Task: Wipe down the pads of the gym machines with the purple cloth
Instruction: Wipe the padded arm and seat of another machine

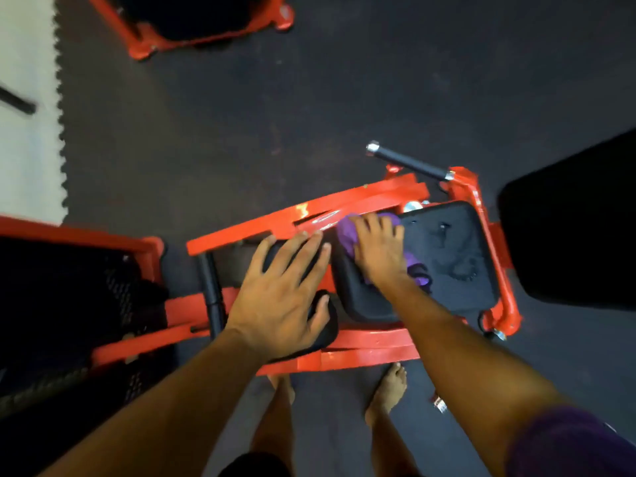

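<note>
Dark gym floor; purple cloth (347,232) under flat right hand (378,251), left hand (282,290) spread.

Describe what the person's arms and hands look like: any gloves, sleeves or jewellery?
Both are bare. The left hand and right hand wear no gloves, and no rings or watch show. The forearms are uncovered to the bottom edge of the picture. Only the right arm shows clothing: a short purple fabric sleeve at the upper arm. The picture is slightly blurred, so small details could be missed.
</note>
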The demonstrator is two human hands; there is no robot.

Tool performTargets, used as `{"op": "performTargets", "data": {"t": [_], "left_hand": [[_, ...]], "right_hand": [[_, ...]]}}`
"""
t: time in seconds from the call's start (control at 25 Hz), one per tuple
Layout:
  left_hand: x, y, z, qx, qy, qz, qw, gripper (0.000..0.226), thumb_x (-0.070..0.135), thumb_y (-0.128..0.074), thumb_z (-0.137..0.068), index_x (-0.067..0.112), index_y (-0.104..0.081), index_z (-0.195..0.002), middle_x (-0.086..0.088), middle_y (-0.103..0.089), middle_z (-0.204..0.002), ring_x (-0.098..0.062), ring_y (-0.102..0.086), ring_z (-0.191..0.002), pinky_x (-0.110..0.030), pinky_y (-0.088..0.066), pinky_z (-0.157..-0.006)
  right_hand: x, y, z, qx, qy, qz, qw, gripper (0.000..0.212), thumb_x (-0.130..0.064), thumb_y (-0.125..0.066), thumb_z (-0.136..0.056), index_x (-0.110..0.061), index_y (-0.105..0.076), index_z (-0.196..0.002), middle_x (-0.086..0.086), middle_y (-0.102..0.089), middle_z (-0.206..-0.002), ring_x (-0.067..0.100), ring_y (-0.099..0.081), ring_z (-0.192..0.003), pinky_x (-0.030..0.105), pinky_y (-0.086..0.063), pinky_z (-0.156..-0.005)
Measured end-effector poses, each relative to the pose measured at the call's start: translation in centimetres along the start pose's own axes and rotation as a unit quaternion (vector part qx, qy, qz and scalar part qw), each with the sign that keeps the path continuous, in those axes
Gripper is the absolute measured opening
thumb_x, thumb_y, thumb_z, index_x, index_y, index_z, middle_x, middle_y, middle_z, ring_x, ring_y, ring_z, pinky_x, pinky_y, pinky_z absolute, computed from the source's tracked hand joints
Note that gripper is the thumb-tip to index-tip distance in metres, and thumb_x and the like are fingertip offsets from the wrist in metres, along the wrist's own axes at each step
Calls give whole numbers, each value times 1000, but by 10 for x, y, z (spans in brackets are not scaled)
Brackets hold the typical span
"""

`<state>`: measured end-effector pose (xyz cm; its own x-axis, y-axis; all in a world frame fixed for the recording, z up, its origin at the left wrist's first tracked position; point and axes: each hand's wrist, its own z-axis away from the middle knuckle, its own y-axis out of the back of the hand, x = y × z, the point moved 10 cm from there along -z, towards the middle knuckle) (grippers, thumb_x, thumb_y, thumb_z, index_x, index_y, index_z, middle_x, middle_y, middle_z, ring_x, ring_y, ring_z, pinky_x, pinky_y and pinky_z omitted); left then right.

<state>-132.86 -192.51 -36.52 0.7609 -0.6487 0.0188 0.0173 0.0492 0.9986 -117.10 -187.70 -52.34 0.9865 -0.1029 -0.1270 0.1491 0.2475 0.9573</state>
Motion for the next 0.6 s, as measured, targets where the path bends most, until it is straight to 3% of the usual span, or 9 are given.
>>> {"op": "performTargets", "data": {"t": [0.08,0.2,0.36,0.48,0.6], "left_hand": [[-2,-2,2,-12,5,2,1000,74,43,-47,-90,7,-45,-154,-13,-39,-163,-32,-36,-149,-59,-27,-119],[-4,0,6,-11,11,-2,1000,75,41,-47,-89,4,-44,-154,-13,-37,-164,-32,-36,-150,-58,-26,-121],[-1,1,4,-7,9,-6,1000,74,41,-47,-89,4,-44,-154,-13,-38,-164,-33,-37,-149,-59,-26,-120],[-1,1,5,-4,6,-6,1000,74,40,-48,-89,4,-44,-153,-14,-38,-163,-33,-38,-149,-59,-27,-120],[-1,1,6,1,2,-9,1000,73,40,-47,-89,4,-45,-153,-14,-38,-163,-34,-39,-148,-59,-27,-120]], "right_hand": [[-8,-6,3,3,3,-2,1000,55,-35,-70,-75,-26,-56,-128,5,-57,-119,32,-53,-102,46,-42,-83],[-18,-30,81,1,126,5,992,65,-38,-69,-76,-29,-53,-138,9,-52,-128,34,-51,-106,46,-40,-86],[-3,-56,149,-14,218,5,976,81,-27,-82,-56,-31,-60,-134,7,-55,-115,31,-51,-93,42,-39,-80],[-25,-38,82,18,194,15,981,62,-31,-81,-64,-28,-64,-124,8,-54,-109,32,-51,-91,44,-41,-77],[-45,-17,-11,5,92,-11,996,33,-26,-66,-85,-20,-63,-117,12,-52,-117,37,-53,-101,47,-42,-84]]}}
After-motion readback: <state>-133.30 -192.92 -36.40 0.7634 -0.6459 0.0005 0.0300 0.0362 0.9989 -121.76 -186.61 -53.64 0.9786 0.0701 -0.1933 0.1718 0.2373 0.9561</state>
